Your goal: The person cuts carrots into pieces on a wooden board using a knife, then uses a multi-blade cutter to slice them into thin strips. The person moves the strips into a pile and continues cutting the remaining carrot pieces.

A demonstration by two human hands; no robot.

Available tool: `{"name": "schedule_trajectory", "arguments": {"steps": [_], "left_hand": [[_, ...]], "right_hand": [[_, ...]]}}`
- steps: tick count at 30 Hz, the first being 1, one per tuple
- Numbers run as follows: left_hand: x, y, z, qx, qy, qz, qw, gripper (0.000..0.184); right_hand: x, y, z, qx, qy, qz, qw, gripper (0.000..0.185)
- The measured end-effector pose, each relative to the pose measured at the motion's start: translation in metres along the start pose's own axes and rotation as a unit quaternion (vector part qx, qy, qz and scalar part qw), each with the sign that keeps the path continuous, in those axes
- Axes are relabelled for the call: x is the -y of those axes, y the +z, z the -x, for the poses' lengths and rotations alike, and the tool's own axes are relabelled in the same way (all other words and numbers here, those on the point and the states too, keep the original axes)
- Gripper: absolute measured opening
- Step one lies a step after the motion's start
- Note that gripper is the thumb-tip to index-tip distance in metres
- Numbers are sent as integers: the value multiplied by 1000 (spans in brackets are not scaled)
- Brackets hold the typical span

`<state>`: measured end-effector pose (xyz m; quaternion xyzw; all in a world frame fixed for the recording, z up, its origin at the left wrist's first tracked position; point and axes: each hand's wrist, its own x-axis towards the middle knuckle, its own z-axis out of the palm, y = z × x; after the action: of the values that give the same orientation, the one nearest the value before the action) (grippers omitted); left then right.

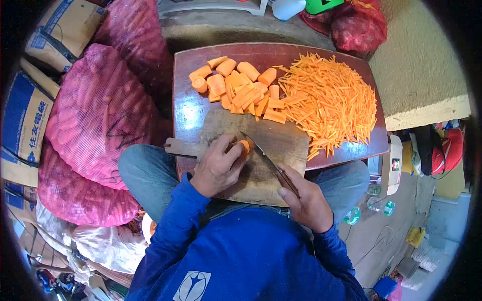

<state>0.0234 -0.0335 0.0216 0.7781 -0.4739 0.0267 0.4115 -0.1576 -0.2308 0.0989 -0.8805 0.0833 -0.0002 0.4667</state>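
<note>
My left hand (220, 166) grips a carrot piece (244, 146) on the wooden cutting board (281, 138), its fingers curled over it. In my right hand (306, 198) is a knife (268, 161), its blade pointing up and left with the tip close beside the carrot piece. Beyond the board lie thick carrot chunks (216, 85) and flat carrot slices (246, 96). A large heap of carrot sticks (331, 103) covers the right part of the table, touching the board's far right corner.
The dark red table (188, 128) stands between my knees. Full pink mesh sacks (100, 115) are stacked at left beside cardboard boxes (27, 120). A red mesh bag (359, 30) sits at the back right near a low wall (427, 65). Plastic bottles (374, 203) lie on the floor at right.
</note>
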Motion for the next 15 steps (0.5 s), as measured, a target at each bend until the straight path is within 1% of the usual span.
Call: {"name": "schedule_trajectory", "arguments": {"steps": [4,6,10,12,15], "left_hand": [[0,0,3,11,8,-20,1000,33],[4,2,5,19,25,-48,998,43],[7,3,5,23,41,-51,998,49],[8,1,6,44,54,-69,995,55],[10,2,7,51,52,-64,995,60]], "right_hand": [[7,-2,7,-3,-3,28,1000,53],[11,-7,7,23,9,39,999,56],[13,-8,11,26,-11,38,999,57],[15,-8,12,28,-14,56,998,58],[20,-10,10,31,-24,66,997,58]]}}
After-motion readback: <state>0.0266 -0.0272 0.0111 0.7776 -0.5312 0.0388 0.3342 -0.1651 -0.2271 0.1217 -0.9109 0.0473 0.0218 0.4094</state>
